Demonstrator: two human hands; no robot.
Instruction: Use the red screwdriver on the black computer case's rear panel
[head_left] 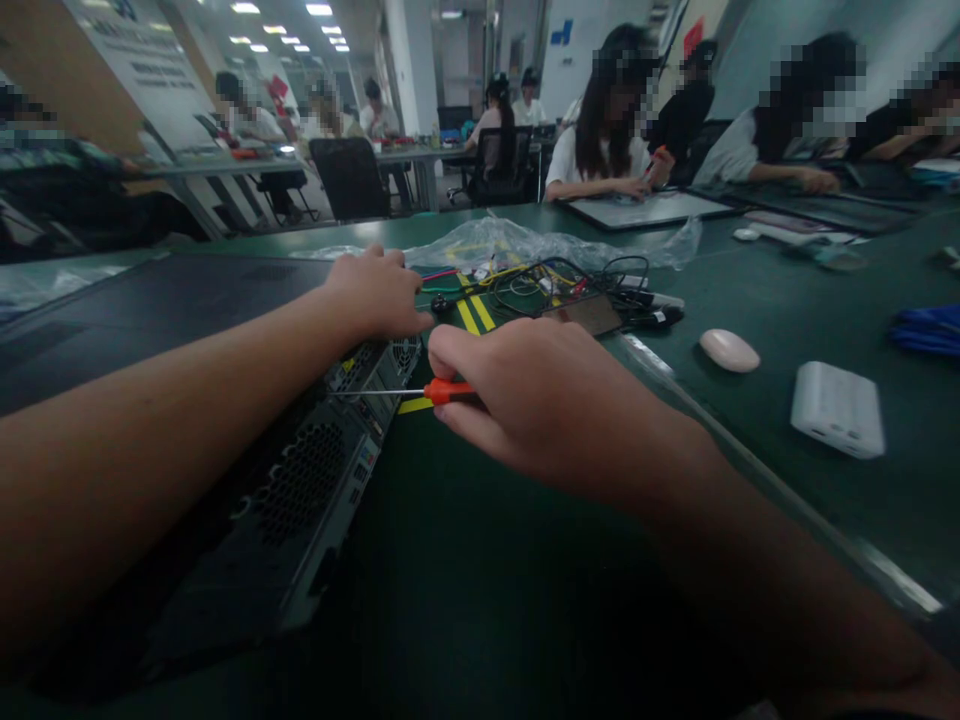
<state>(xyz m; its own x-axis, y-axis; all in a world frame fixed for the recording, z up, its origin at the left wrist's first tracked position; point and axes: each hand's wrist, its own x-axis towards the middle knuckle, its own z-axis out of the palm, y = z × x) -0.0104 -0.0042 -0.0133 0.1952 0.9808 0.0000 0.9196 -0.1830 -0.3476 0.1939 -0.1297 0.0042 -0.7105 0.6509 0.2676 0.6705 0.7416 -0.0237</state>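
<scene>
A black desktop computer case (180, 590) lies on its side at the left, its rear panel with vents and ports facing right. My right hand (525, 400) grips a screwdriver (448, 392) with an orange and black handle. The thin metal shaft points left, and its tip meets the edge of the rear panel. Over the far end of the case, my left hand (371, 290) rests with its fingers spread on the top near the rear corner. A small fan grille (405, 353) shows just below that hand.
Tangled cables (555, 285) and crumpled clear plastic (487, 238) lie behind my hands. To the right are a pale pink mouse (729, 350), a white power bank-like box (838, 408) and a blue bundle (930, 328). Across the table, people (611, 130) work at flat panels.
</scene>
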